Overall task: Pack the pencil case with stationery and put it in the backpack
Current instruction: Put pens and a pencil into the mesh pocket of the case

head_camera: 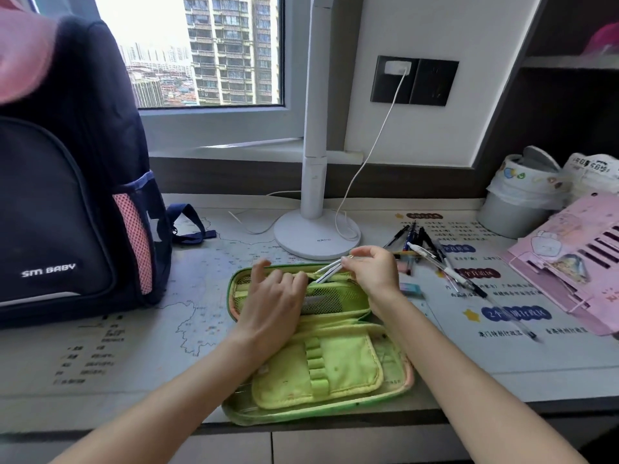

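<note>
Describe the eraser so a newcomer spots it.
Start at the white desk lamp's round base. In front lies the open green fabric pencil case; beside its right edge sits the small pale-blue rectangular eraser. Unlike the long thin pens nearby, it is short and blocky.

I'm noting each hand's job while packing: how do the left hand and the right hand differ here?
The left hand lies on the open pencil case, fingers at the opening of its mesh pocket; the right hand is raised above the case's far edge. The right hand pinches white pens, slanted into that pocket; the left hand holds no pen. Both work at the same pocket.
</note>
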`<move>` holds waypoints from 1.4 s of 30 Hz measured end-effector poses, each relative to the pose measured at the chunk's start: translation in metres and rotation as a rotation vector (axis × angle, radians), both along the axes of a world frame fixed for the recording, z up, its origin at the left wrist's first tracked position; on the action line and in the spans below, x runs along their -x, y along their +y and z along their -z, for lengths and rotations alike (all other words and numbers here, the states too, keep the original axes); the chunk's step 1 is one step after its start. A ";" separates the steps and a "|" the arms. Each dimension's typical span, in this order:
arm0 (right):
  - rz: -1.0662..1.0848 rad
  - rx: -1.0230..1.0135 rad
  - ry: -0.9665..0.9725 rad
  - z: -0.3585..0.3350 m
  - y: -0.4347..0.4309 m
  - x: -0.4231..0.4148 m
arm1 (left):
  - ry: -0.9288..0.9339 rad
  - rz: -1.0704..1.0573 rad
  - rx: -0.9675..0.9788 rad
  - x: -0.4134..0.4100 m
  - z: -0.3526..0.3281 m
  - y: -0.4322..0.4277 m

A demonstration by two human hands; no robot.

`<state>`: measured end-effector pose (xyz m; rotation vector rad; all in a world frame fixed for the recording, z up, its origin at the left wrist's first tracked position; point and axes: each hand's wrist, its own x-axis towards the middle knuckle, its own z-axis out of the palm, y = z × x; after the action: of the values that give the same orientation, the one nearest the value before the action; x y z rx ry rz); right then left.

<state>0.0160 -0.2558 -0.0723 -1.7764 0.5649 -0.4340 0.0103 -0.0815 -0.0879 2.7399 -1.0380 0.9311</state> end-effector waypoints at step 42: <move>-0.115 0.561 -0.074 0.042 -0.042 0.029 | 0.348 0.049 -0.188 -0.044 -0.011 -0.107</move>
<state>-0.0128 -0.2976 -0.1140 -2.3017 0.2983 -0.6169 0.0542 -0.1883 -0.0765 2.8632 -1.1672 0.3436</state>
